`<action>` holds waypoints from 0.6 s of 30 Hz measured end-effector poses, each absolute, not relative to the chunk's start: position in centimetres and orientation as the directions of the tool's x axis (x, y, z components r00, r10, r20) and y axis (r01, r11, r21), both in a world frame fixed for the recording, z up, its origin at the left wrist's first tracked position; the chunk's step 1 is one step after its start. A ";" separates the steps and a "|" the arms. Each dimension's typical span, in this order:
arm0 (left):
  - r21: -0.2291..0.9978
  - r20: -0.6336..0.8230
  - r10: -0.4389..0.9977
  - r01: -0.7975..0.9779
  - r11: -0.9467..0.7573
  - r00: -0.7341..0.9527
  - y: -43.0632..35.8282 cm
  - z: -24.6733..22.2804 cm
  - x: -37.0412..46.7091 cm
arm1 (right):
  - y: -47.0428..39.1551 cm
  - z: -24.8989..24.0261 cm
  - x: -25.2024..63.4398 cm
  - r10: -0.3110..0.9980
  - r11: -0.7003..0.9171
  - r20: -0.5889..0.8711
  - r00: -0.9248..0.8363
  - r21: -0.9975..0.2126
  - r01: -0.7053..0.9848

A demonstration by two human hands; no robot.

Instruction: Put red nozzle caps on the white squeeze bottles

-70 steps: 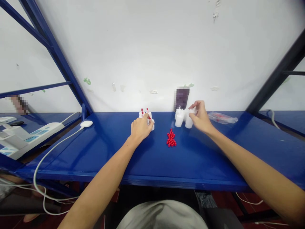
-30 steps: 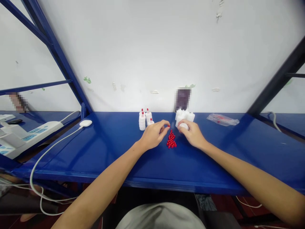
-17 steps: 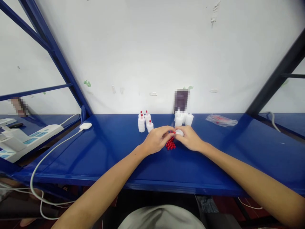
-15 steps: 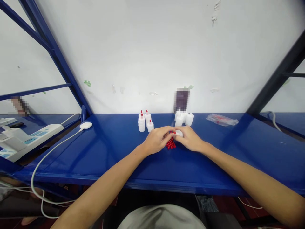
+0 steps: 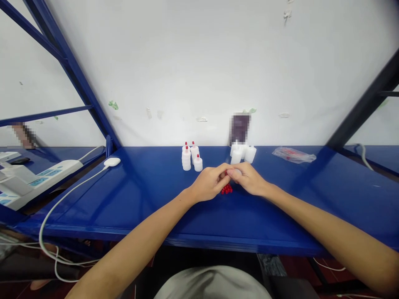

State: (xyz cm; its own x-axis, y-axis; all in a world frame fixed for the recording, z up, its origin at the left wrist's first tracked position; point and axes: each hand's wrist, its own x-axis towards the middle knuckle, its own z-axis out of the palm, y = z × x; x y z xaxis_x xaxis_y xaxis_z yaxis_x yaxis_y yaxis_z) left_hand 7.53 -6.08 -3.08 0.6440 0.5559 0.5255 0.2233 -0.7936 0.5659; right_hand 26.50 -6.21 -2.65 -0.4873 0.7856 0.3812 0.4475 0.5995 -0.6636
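White bottle gripped in right hand, red cap pinched in left hand, both mostly hidden, right by a heap of caps; beyond that heap, capped bottles leftward, uncapped bottles rightward

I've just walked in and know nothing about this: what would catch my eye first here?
Probably the two hands, the left hand and right hand, close together over the middle of the blue table, with small red caps peeking out below them. Behind, near the wall, white bottles with red tips stand to the left and white bottles without them to the right.
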 end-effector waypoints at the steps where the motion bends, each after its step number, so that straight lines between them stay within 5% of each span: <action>1: 0.573 0.551 0.563 0.211 -0.792 0.616 -6.0 -3.0 7.5 | -6.2 -2.6 26.5 0.796 0.584 0.386 -0.466 -0.693 0.423; 5: 0.610 0.666 0.665 0.266 -0.746 0.339 -5.1 -2.3 6.6 | -6.2 -2.6 26.5 0.841 0.518 0.391 -0.374 -0.781 0.350; 8: 0.551 0.701 0.697 0.507 -0.663 0.150 -3.9 -1.5 5.0 | -6.1 -2.4 26.7 0.855 0.512 0.412 -0.314 -0.764 0.393; 13: 0.240 0.637 0.749 0.876 -0.417 0.182 -2.8 -1.1 3.3 | -6.3 -2.9 26.8 0.851 0.501 0.515 -0.107 -0.730 0.465; 18: 0.124 0.560 0.809 0.948 -0.294 0.178 -2.8 -1.3 3.4 | -6.2 -3.4 26.9 0.873 0.487 0.466 -0.141 -0.848 0.209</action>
State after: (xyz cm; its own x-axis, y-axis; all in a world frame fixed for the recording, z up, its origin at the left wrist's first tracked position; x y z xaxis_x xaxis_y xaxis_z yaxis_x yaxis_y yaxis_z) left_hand 3.37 -2.81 -1.32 0.1778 0.8091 0.5602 0.9476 -0.2943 0.1244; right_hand 26.88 -6.23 -3.36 -0.1410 0.8733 0.4663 0.2086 0.4867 -0.8483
